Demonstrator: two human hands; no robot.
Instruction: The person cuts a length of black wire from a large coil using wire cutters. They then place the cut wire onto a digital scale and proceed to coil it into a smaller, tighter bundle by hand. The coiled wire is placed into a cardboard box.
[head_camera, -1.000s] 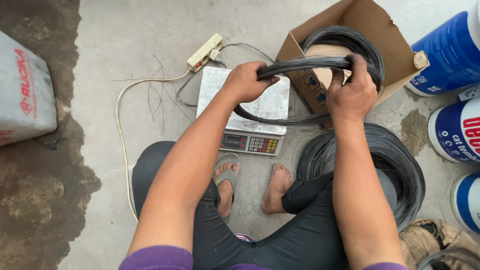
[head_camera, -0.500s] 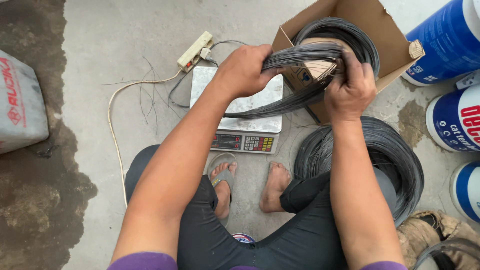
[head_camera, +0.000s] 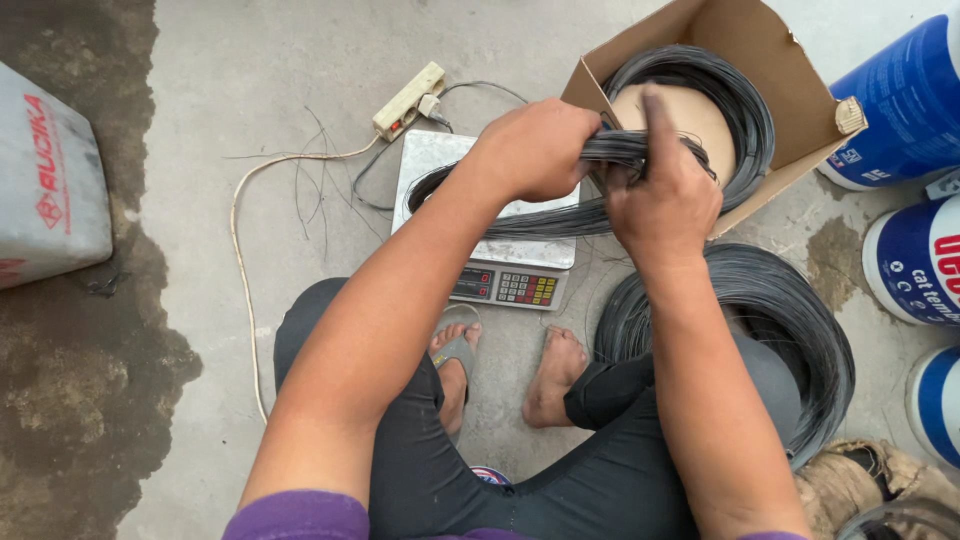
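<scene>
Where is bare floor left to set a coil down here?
Free: concrete between the grey sack and the power strip cord. Crowded: right side, with cardboard box, floor wire coil and paint buckets. Scale sits under both hands' wire bundle.

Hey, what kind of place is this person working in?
Probably a hardware or building-supply shop's floor or yard. A person squats on a bare concrete floor, both hands gripping a bundle of dark wire over an electronic scale, with more wire coils and blue paint buckets nearby.
</scene>
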